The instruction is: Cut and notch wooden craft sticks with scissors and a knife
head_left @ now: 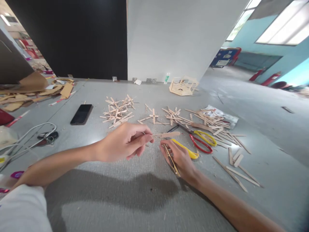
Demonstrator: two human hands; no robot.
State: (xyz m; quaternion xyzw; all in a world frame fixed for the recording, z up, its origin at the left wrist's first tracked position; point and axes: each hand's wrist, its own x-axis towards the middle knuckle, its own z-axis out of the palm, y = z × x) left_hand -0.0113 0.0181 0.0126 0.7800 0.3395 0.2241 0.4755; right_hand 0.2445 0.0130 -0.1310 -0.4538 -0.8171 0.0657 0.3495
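My left hand (127, 141) is closed in a pinch on one end of a wooden craft stick (170, 134), which points right, level above the table. My right hand (180, 158) is just below the stick's free end, its fingers wrapped round a slim gold-coloured utility knife (172, 161); I cannot make out its blade. Beside the right hand lies a yellow-handled tool (193, 154), partly hidden by that hand. Scissors (200, 138) with one red and one yellow handle rest just beyond, among loose craft sticks (212, 124).
Behind the hands are piles of joined sticks (118, 111) and a star-shaped stick piece (154, 116). A stick frame model (183, 87) and a small glue bottle (167, 78) stand near the back panel (164, 38). A phone (81, 114), white cable (31, 129) and cardboard scraps (36, 84) lie left.
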